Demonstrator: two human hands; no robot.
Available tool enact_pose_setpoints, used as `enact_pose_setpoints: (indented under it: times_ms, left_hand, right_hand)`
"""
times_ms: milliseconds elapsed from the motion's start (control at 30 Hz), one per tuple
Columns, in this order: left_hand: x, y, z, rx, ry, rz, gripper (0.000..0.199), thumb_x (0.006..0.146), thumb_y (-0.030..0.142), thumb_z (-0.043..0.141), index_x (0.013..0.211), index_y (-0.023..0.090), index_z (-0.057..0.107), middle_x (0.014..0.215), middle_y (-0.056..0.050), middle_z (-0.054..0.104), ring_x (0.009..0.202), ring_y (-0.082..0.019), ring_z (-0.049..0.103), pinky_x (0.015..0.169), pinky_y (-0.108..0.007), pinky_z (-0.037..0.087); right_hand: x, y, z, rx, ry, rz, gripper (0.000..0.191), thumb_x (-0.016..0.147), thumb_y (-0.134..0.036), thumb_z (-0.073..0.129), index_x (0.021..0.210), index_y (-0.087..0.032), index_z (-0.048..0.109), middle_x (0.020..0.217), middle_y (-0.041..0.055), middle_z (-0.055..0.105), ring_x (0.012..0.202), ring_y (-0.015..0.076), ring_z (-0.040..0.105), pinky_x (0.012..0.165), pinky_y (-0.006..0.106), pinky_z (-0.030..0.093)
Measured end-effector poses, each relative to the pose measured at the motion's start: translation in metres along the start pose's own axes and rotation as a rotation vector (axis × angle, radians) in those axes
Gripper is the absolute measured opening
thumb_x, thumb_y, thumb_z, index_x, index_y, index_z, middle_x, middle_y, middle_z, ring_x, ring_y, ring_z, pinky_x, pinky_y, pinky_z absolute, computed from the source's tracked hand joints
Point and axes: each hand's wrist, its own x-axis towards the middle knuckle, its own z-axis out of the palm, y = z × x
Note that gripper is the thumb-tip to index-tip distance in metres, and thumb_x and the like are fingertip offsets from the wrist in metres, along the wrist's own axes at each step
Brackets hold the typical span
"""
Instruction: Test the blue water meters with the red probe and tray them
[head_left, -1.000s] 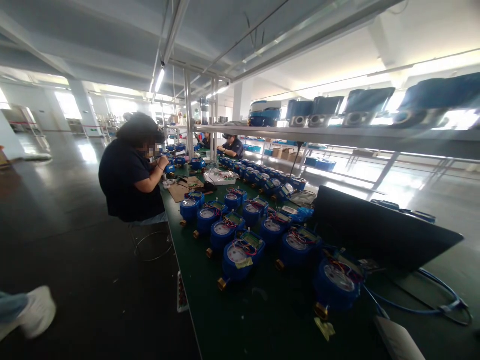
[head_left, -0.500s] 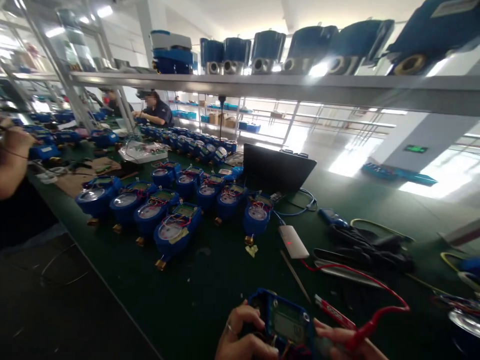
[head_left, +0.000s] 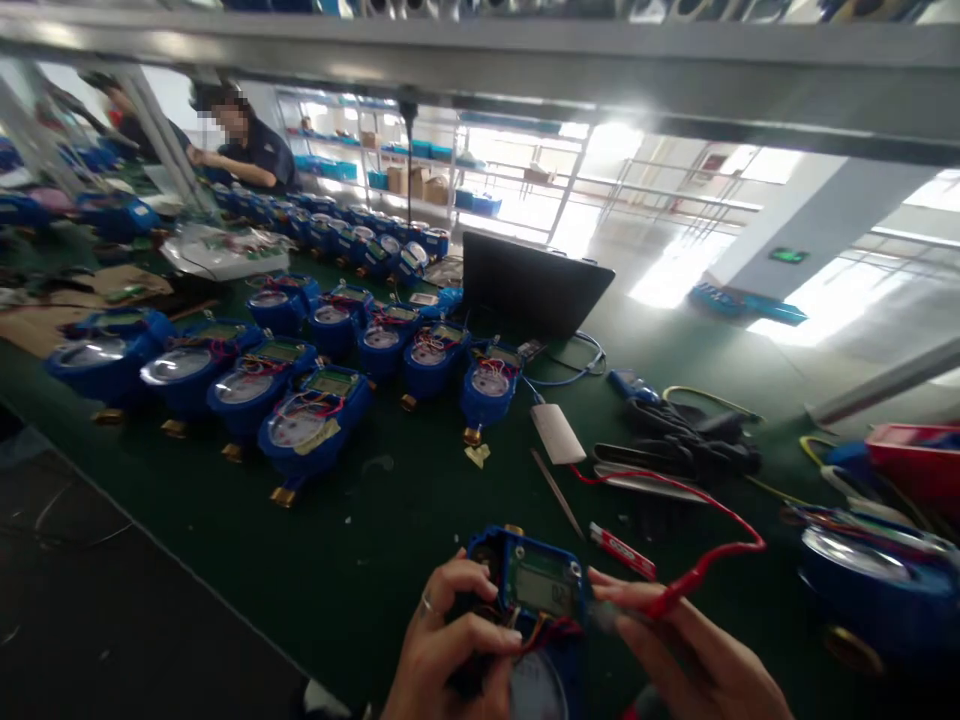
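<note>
A blue water meter (head_left: 544, 590) with its cover off lies in front of me at the bottom of the view. Its small display, coloured wires and part of a round glass dial show. My left hand (head_left: 457, 635) is wrapped round the meter's left side, fingertips near the wires. Between the fingers of my right hand (head_left: 682, 635) is the end of a red cable (head_left: 720, 550), its pale tip pointed at the meter's right side. Whether the tip touches the housing I cannot tell. From there the cable runs to a white box (head_left: 557, 433).
Several open blue meters (head_left: 315, 425) stand in rows to the left. Behind the white box is a black laptop screen (head_left: 532, 285). A red marker (head_left: 622, 551), a thin stick (head_left: 556, 492) and dark gloves (head_left: 690, 440) lie nearby. Another meter (head_left: 870, 570) sits far right. A co-worker (head_left: 247, 150) sits beyond.
My view has tilted down, so the shelf sits higher and more of the held meter and both hands show. Another person's arm at the left edge has gone from view.
</note>
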Motion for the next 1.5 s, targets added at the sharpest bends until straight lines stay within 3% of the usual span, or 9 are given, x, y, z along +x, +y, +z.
enact_pose_setpoints:
  times_ms: [267, 467, 800, 1033, 1300, 1500]
  left_hand:
    - [0.015, 0.009, -0.003, 0.031, 0.013, 0.047, 0.028, 0.08, 0.001, 0.052, 0.086, 0.025, 0.066, 0.106, 0.001, 0.056, 0.11, -0.008, 0.058, 0.113, -0.02, 0.036]
    - [0.01, 0.005, -0.002, 0.005, -0.025, 0.033, 0.03, 0.081, 0.001, 0.051, 0.09, 0.025, 0.066, 0.109, 0.001, 0.053, 0.115, -0.009, 0.055, 0.116, -0.021, 0.033]
    - [0.013, 0.007, -0.005, 0.025, -0.023, 0.041, 0.028, 0.08, 0.001, 0.052, 0.086, 0.024, 0.067, 0.105, 0.0, 0.057, 0.11, -0.009, 0.058, 0.113, -0.023, 0.038]
    - [0.007, 0.003, -0.002, 0.01, -0.028, 0.015, 0.028, 0.081, 0.002, 0.052, 0.089, 0.025, 0.066, 0.105, -0.002, 0.056, 0.11, -0.014, 0.058, 0.111, -0.035, 0.044]
    - [0.015, 0.008, -0.006, 0.028, -0.051, 0.055, 0.028, 0.08, 0.0, 0.053, 0.088, 0.023, 0.066, 0.101, 0.001, 0.054, 0.11, -0.008, 0.058, 0.115, -0.023, 0.037]
    - [0.013, 0.007, -0.005, 0.035, -0.034, 0.056, 0.028, 0.08, 0.0, 0.053, 0.088, 0.023, 0.066, 0.1, 0.0, 0.055, 0.108, -0.01, 0.059, 0.113, -0.028, 0.042]
  right_hand:
    - [-0.003, -0.017, 0.002, 0.048, 0.01, 0.112, 0.015, 0.09, -0.019, 0.063, 0.101, -0.026, 0.071, 0.108, 0.0031, 0.078, 0.099, 0.02, 0.074, 0.081, 0.024, 0.061]
    - [0.001, -0.021, 0.004, 0.025, -0.008, 0.079, 0.016, 0.09, -0.017, 0.063, 0.101, -0.026, 0.071, 0.106, 0.0028, 0.078, 0.098, 0.0195, 0.074, 0.08, 0.024, 0.061]
    - [0.004, -0.023, 0.001, -0.05, -0.05, 0.045, 0.014, 0.089, -0.016, 0.064, 0.099, -0.023, 0.07, 0.108, 0.0058, 0.077, 0.095, 0.0199, 0.075, 0.079, 0.024, 0.06]
    - [0.01, -0.028, 0.0, -0.064, -0.071, 0.091, 0.013, 0.088, -0.017, 0.065, 0.098, -0.023, 0.071, 0.101, 0.0047, 0.078, 0.093, 0.0213, 0.075, 0.078, 0.026, 0.062]
    - [0.011, -0.033, 0.0, -0.127, -0.086, 0.12, 0.012, 0.09, -0.019, 0.063, 0.099, -0.022, 0.071, 0.099, 0.0051, 0.077, 0.089, 0.0207, 0.075, 0.076, 0.027, 0.062]
    - [0.014, -0.036, 0.0, -0.127, -0.101, 0.106, 0.011, 0.09, -0.019, 0.062, 0.098, -0.021, 0.071, 0.098, 0.0043, 0.078, 0.085, 0.0187, 0.075, 0.073, 0.024, 0.06]
